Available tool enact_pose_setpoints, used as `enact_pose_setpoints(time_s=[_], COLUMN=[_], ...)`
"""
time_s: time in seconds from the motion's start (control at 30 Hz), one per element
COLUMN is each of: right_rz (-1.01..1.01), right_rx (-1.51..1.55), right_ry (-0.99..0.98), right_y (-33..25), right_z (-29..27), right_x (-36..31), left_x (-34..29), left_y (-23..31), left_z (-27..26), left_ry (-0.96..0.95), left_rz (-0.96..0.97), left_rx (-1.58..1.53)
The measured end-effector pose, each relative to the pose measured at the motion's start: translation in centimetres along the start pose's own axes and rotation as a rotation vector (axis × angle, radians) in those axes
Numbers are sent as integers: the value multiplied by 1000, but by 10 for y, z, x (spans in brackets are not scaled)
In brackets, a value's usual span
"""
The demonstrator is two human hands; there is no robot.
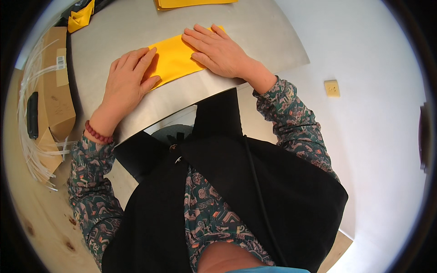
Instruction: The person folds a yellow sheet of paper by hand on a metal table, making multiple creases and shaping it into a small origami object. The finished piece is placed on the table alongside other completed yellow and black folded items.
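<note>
Near the front edge of a metal tabletop (114, 36), a yellow piece (175, 63) lies flat, its long side slanting up toward the right. Left hand (126, 77) covers its left end: fingers (146, 58) close together and bent, thumb set apart at the near corner; cannot tell whether they pinch the edge. Right hand (221, 55) lies palm down over the right end, fingers (195, 42) slightly spread, thumb pointing left across the yellow surface. Bare middle stretch visible between the two hands. Beaded bracelet (98, 133), dark red, at left wrist. Farther back, a yellow stack (195, 3), cut off by the upper rim of view. Far left corner: a crumpled yellow scrap (82, 17). Beside the tabletop, left: cardboard box (60, 102), white strips (31, 157) trailing over it.
</note>
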State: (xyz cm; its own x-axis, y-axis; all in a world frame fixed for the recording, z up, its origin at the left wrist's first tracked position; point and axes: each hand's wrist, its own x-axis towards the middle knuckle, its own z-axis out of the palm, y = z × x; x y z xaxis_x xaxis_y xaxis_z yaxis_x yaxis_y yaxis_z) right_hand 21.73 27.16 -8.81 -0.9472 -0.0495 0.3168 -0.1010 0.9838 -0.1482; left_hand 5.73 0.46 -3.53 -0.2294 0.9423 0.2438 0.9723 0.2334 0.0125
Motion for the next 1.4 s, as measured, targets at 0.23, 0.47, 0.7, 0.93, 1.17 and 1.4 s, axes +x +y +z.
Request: enact_pose_setpoints(time_s=[0.23, 0.47, 0.7, 0.93, 1.17, 1.4], right_rz=[3, 17, 19, -55, -89, -57], right_rx=[3, -16, -17, 66, 80, 75], right_ry=[-8, -63, -28, -76, -48, 16], right_y=[-1, 0, 7, 40, 53, 30], right_z=[1, 1, 26, 42, 57, 34], right_x=[3, 12, 19, 48, 59, 36], left_x=[10, 5, -37, -52, -60, -30], left_y=[62, 66, 39, 16, 3, -2], left_z=[8, 6, -9, -14, -24, -20], left_ry=[131, 50, 2, -19, -19, 113], left_rz=[187, 122, -17, -210, -290, -206], left_rx=[-104, -102, -1, -6, 1, -194])
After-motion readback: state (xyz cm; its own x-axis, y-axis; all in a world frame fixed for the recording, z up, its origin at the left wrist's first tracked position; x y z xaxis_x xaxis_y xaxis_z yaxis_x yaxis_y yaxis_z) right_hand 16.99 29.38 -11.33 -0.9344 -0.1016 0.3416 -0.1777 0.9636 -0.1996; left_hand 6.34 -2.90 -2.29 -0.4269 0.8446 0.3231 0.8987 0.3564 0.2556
